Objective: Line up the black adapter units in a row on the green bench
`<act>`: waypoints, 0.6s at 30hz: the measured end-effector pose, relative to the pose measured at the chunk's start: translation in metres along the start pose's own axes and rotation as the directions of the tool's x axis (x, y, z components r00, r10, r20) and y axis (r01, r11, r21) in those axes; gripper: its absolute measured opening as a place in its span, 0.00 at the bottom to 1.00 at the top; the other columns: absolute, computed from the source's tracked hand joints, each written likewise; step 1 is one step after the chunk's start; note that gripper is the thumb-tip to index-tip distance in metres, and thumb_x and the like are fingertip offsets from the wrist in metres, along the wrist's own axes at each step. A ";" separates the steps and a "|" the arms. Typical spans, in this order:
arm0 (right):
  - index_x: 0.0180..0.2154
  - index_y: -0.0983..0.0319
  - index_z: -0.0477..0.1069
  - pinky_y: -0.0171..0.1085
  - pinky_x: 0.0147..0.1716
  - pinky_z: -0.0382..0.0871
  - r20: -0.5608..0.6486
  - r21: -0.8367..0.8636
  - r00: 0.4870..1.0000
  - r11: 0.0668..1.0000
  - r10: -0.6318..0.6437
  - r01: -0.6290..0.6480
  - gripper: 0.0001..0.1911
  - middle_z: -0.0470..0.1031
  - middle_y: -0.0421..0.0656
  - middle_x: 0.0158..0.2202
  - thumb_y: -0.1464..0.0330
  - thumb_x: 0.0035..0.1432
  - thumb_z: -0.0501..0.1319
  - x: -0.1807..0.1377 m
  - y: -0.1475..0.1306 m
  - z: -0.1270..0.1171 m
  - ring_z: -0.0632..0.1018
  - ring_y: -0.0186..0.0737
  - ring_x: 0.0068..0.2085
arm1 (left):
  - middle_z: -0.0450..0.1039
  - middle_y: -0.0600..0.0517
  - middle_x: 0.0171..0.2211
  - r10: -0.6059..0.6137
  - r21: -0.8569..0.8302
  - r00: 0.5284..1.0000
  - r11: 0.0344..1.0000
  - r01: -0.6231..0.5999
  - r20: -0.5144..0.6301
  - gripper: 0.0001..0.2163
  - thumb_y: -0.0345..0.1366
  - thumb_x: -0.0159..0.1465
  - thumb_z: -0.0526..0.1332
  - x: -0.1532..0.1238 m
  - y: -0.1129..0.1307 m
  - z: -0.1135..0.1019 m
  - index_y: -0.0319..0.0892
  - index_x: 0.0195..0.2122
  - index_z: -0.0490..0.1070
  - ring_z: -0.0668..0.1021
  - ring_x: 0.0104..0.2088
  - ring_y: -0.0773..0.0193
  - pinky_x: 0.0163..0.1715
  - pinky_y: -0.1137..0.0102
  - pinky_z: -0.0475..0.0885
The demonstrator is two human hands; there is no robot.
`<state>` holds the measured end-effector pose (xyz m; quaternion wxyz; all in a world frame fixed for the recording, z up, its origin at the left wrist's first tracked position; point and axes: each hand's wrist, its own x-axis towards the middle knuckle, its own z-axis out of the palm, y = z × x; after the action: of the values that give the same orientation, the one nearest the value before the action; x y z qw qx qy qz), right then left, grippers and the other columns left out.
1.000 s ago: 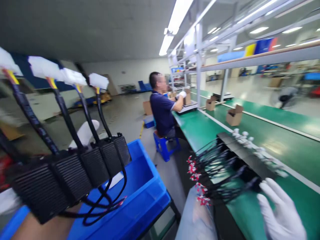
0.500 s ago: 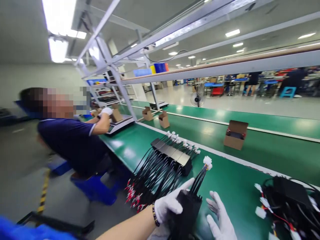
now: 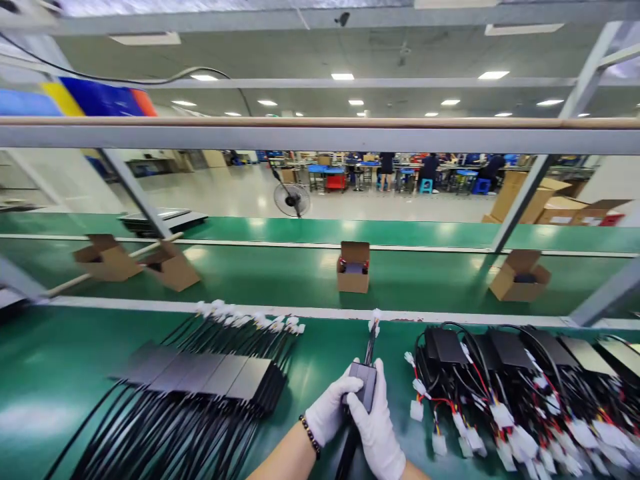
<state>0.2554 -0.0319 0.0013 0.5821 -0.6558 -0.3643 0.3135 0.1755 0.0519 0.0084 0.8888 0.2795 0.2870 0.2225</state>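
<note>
Just in front of me, a black rectangular box with cables is gripped between both white-gloved hands. Black leads run from its far end to white plug connectors, and more cable hangs from its near end. My left hand wraps its left side, thumb on top. From the right, my right hand closes on it, its thumb also on the top face. To the left lies a tight row of similar black boxes, with white plugs at the far side and black cables toward me.
At right are several black units with tangled leads and white connectors. Beyond a white rail, open cardboard boxes stand on the green surface. A metal frame beam crosses above the bench. A fan stands beyond.
My view has swung right, so the seated co-worker is out of sight. My right hand, earlier open and apart, now grips the black box together with my left hand.
</note>
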 end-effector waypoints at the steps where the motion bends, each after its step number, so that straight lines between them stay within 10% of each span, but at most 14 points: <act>1: 0.65 0.63 0.40 0.46 0.63 0.52 -0.014 0.013 1.000 1.000 0.000 0.000 0.43 0.49 0.49 0.66 0.54 0.57 0.57 0.003 -0.001 -0.002 0.56 0.47 0.64 | 0.77 0.53 0.36 -0.001 0.002 1.000 1.000 0.001 0.009 0.23 0.34 0.47 0.66 0.003 0.000 0.003 0.44 0.47 0.70 0.77 0.40 0.59 0.47 0.68 0.67; 12: 0.63 0.62 0.48 0.49 0.62 0.52 -0.135 -0.024 0.991 1.000 -0.014 0.011 0.39 0.52 0.51 0.65 0.59 0.55 0.61 0.003 0.010 -0.001 0.56 0.51 0.64 | 0.69 0.48 0.55 0.036 0.185 0.982 0.983 -0.001 -0.185 0.23 0.41 0.55 0.63 0.002 -0.004 0.011 0.42 0.53 0.67 0.67 0.59 0.56 0.60 0.64 0.62; 18: 0.62 0.61 0.51 0.53 0.62 0.49 -0.056 -0.207 0.998 0.978 -0.037 0.024 0.59 0.54 0.53 0.63 0.61 0.29 0.75 0.011 -0.004 -0.019 0.55 0.61 0.63 | 0.55 0.59 0.64 0.197 0.476 0.972 0.872 -0.113 -0.131 0.25 0.45 0.57 0.58 -0.012 -0.006 -0.013 0.52 0.57 0.63 0.55 0.65 0.61 0.64 0.66 0.54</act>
<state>0.2766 -0.0322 0.0081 0.5262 -0.7161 -0.3875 0.2453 0.1599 0.0458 0.0009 0.7465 0.4857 0.3853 0.2417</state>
